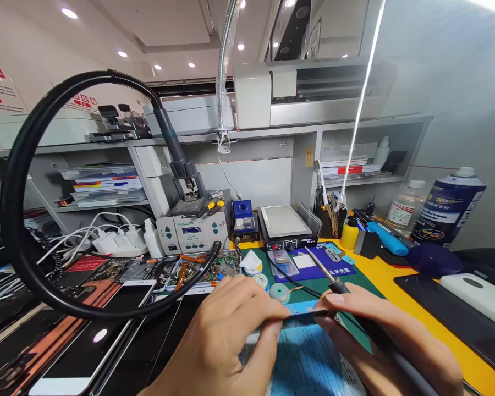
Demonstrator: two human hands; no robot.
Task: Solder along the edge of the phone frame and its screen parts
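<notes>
My left hand (226, 324) is closed, its thumb and index finger pinching one end of a thin dark strip (303, 318). The strip's other end meets the fingertips of my right hand (400, 324). Lying across that same hand is a soldering iron (320, 265), its metal tip pointing up and away to the left. Below both hands is a blue printed packet or sheet (309, 355), partly covered by my fingers. A round pale green coil (280, 292) and a small round tin (261, 281) sit just beyond my left fingertips.
A soldering station (192, 231) stands at the back, with a thick black hose (14, 181) looping over the left side. Phones (94, 330) and circuit boards (226, 263) cover the left. A heating plate (284, 220) is behind; a spray can (449, 206) is at right.
</notes>
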